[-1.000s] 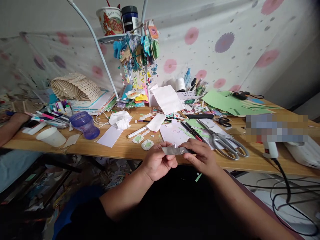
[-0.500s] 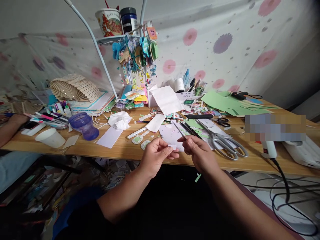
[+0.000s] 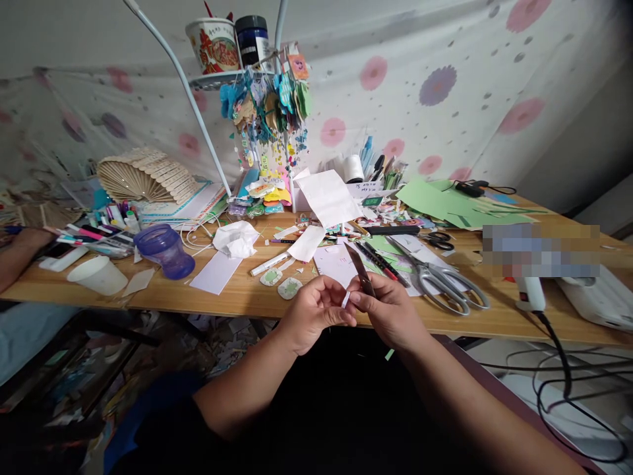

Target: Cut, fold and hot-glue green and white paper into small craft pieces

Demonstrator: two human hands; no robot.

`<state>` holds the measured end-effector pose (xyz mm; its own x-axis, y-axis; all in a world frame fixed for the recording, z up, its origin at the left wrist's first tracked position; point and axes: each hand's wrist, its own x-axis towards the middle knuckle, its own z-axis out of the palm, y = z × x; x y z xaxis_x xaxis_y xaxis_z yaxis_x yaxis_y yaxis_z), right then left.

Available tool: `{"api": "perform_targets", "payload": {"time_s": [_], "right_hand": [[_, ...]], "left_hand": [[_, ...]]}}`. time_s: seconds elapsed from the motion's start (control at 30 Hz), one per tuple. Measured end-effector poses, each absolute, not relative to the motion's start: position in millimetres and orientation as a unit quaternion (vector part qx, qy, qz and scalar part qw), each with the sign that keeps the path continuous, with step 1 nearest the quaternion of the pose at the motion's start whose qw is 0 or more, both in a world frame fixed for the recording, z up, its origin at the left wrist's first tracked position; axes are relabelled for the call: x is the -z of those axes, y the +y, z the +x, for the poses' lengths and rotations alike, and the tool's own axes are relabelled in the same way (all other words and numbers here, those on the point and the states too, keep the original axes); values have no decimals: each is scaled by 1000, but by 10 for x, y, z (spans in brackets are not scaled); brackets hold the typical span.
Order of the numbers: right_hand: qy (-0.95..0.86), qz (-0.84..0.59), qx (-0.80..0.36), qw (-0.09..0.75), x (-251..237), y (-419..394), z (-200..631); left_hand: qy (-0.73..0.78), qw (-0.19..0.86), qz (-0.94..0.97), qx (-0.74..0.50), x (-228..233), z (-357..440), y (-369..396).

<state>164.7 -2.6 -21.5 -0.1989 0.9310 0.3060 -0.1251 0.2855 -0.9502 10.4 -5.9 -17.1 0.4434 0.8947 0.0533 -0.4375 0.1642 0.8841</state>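
Close together over the table's front edge, my two hands meet at a small white piece of paper (image 3: 345,299). My left hand (image 3: 319,307) is closed with its fingertips pinched at the paper. My right hand (image 3: 393,307) grips a dark, flat, pointed blade-like tool (image 3: 360,265), its tip up and away from me, while the right thumb touches or nearly touches the paper. Just beyond lie a white sheet with faint marks (image 3: 329,258) and black and red pens (image 3: 388,264). Two white-and-green paper cutouts (image 3: 289,287) lie left of my hands; large grey-handled scissors (image 3: 448,287) lie to the right.
Leftward stand a purple cup (image 3: 165,251), a white paper cup (image 3: 101,275) and crumpled tissue (image 3: 235,239). Green paper (image 3: 440,204) and small black scissors (image 3: 440,240) lie farther back. A white corded tool (image 3: 531,295) is at right. Another person's arm (image 3: 24,254) rests at far left.
My hands have come together. The paper has turned from lying flat to standing on end, and the tool in my right hand has rotated, showing its broad side.
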Motion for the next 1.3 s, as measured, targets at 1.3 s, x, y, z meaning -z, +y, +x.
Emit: {"api": "perform_targets", "payload": {"time_s": [1.3], "right_hand": [[-841, -279, -114, 448, 117, -11, 1890]], "left_hand": [[278, 748, 295, -526, 96, 157, -62]]}}
